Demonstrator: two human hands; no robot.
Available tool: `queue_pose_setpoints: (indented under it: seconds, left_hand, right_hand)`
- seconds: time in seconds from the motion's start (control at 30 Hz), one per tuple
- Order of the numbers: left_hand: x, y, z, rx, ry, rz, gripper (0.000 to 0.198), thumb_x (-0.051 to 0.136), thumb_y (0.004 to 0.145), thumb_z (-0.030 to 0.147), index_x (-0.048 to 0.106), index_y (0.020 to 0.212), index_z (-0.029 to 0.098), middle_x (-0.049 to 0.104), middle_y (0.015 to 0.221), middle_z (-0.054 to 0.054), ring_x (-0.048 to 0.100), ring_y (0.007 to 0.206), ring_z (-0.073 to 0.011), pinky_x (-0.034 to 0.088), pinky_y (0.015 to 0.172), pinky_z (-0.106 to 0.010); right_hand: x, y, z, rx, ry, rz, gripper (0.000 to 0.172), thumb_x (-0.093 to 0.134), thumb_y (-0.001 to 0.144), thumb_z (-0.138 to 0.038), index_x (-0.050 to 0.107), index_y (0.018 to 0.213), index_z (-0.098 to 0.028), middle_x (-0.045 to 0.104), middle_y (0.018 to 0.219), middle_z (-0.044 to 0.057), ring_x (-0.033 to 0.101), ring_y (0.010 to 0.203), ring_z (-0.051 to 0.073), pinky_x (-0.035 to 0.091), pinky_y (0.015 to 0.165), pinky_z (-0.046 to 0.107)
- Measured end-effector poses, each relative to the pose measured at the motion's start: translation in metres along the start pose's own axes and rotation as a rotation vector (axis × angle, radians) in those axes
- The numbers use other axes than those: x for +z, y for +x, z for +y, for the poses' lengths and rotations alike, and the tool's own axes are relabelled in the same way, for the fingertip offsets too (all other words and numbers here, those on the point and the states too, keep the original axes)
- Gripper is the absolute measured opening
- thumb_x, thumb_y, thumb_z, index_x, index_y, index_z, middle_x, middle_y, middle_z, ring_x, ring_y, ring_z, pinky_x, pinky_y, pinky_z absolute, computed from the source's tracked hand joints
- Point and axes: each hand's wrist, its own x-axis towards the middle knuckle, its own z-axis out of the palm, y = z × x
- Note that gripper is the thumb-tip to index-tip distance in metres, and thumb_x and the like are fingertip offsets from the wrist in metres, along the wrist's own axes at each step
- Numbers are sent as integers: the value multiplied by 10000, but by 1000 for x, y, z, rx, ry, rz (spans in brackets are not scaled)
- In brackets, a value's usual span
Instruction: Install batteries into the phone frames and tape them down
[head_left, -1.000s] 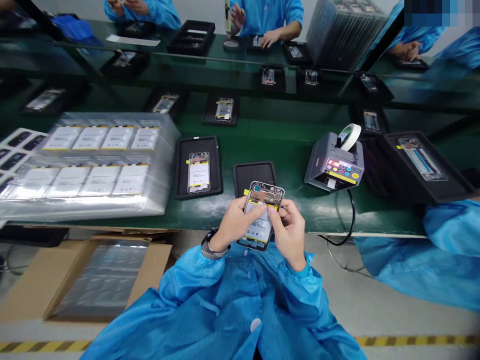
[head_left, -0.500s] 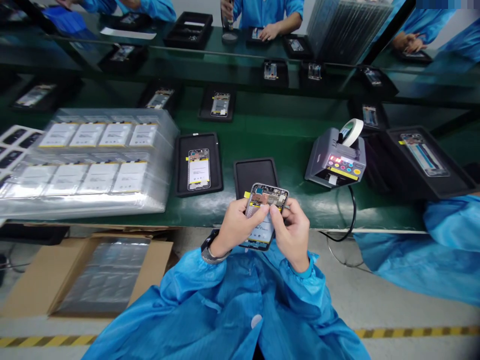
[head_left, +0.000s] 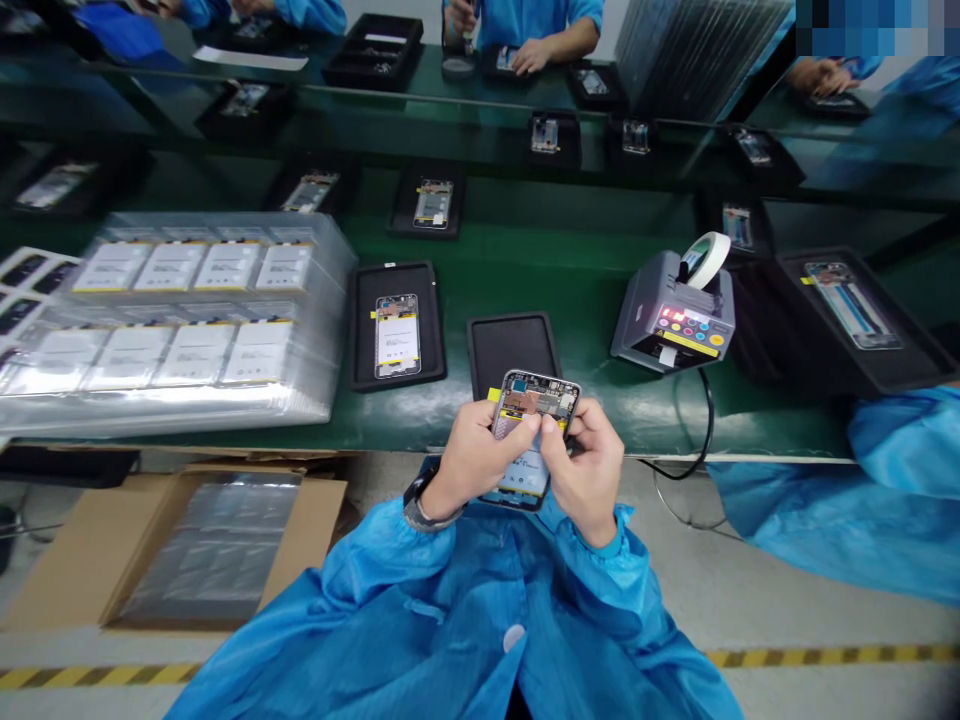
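I hold an opened phone body (head_left: 536,410) with a white battery and a bare circuit board in front of my chest, just over the bench edge. My left hand (head_left: 472,455) grips its left side, thumb pressed on the battery's upper part. Gripping the phone's right side is my right hand (head_left: 585,465), its thumb next to the left thumb near the board. An empty black tray (head_left: 512,345) lies on the green bench right behind the phone. A second black tray (head_left: 396,325) to its left carries another phone body.
Stacked clear trays of white batteries (head_left: 180,320) fill the left of the bench. A grey tape dispenser (head_left: 675,315) with its cable stands to the right, beside a large black tray (head_left: 847,320). A cardboard box (head_left: 180,550) sits on the floor. Other people in blue work opposite and at my right.
Both thumbs have slid up the battery toward the circuit board, and the phone has risen slightly and tilted to the right. The view shifted a little downward.
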Motion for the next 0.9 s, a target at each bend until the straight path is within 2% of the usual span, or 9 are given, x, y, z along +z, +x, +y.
queue_pose_setpoints:
  seconds: [0.13,0.3,0.53,0.73,0.83,0.9]
  left_hand:
    - [5,4,-9,-18,-84,5,350,655,785,447,653,667,117,566,620,-22,458,558,-112,363,496,-203]
    - [10,9,-20,-45,-147,11,379,667,785,480,673,698,111,589,641,-28,480,572,-118,375,497,-201]
    - [7,9,-19,-18,-111,4,380,662,784,479,671,679,114,576,626,-25,464,567,-113,367,498,-203]
    - [6,10,-16,-26,-82,12,390,683,772,476,637,625,118,547,588,-14,448,540,-104,344,481,-206]
    - [12,12,-22,-87,-152,39,389,726,756,479,637,645,116,577,601,-15,482,533,-107,356,473,-203]
    - [14,15,-30,-212,-277,9,405,754,744,509,666,723,115,632,641,-29,539,536,-124,395,473,-207]
  right_hand:
    - [6,5,5,44,71,39,192,652,903,-375,581,887,-198,630,717,-11,559,603,125,440,571,229]
    - [4,10,10,111,151,-47,206,654,912,-399,595,908,-201,653,760,-1,600,664,140,474,627,236]
    - [-3,9,9,86,129,-83,176,649,929,-376,614,931,-204,653,780,2,612,707,154,482,664,246]
    - [9,8,10,48,66,-19,162,635,913,-357,609,909,-197,654,770,3,598,666,141,466,621,234]
    - [7,13,14,90,103,-43,189,643,906,-377,628,922,-189,672,758,6,613,649,141,473,601,234]
    - [-10,23,20,146,108,-130,242,680,879,-414,660,914,-176,665,689,2,623,615,146,484,584,237]
